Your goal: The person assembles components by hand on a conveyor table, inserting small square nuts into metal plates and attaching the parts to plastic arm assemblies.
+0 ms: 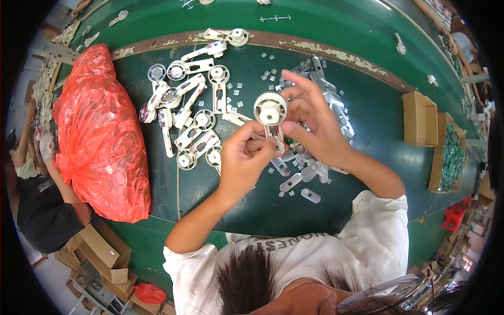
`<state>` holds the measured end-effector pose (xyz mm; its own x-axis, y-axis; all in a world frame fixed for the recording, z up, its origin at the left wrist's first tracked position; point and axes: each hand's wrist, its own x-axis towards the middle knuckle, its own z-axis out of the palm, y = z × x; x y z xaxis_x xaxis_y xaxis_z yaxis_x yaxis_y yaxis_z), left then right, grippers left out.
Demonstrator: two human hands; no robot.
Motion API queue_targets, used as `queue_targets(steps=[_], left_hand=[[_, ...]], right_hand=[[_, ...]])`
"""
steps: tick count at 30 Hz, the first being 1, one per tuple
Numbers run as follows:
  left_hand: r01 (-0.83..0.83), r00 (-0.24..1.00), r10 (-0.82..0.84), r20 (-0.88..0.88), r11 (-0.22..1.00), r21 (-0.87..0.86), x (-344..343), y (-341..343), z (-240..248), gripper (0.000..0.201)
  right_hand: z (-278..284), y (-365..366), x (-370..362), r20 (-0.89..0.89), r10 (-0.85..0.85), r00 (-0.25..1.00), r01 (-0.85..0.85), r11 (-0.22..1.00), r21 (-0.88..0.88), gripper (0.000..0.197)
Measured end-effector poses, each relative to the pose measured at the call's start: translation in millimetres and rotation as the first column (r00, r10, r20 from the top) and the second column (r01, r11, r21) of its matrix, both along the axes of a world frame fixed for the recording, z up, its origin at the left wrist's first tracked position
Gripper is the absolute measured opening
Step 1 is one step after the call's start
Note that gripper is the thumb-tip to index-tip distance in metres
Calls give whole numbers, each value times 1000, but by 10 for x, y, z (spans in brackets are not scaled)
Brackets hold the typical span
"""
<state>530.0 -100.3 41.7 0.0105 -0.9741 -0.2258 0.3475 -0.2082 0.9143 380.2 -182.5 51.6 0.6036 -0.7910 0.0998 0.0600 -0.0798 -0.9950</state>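
A white handheld fan housing (pixel 270 108), with a round motor head and an open handle showing a red wire, is raised over the table. My left hand (pixel 244 156) is closed around its handle, thumb and fingers pinching the lower end. Beside the fan's right side is my right hand (pixel 321 128), fingers spread and the thumb close to the handle; whether it touches cannot be made out. To the left lie several similar fan housings (pixel 203 119), some with wires showing. Clear oval covers (pixel 290 182) and small clear square pieces (pixel 239 85) are scattered below and behind my hands.
A large red plastic bag (pixel 102 142) of round parts fills the left side. On the right stand a cardboard box (pixel 420 119) and another box (pixel 436 176) of green parts. Beyond the table's worn edge runs a green belt (pixel 336 26) with loose parts. Other people work nearby.
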Motion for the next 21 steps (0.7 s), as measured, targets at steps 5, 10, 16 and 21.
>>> queue_targets(steps=[5,10,16,21], left_hand=[[48,995,-49,-86,999,-4,-40,30,6,27],[57,986,-59,-153,998,-20,-48,-6,29,32],[-38,977,16,-213,995,-96,-63,5,-19,33],[-22,996,14,-93,996,-83,-38,-11,7,26]], right_hand=[[60,-80,-35,-176,160,971,-161,987,7,45],[-44,-46,-56,-77,25,997,-28,998,-49,35],[-94,-30,-86,-161,9,987,-56,956,-288,42],[-115,13,-80,-130,30,991,-77,925,-372,46]])
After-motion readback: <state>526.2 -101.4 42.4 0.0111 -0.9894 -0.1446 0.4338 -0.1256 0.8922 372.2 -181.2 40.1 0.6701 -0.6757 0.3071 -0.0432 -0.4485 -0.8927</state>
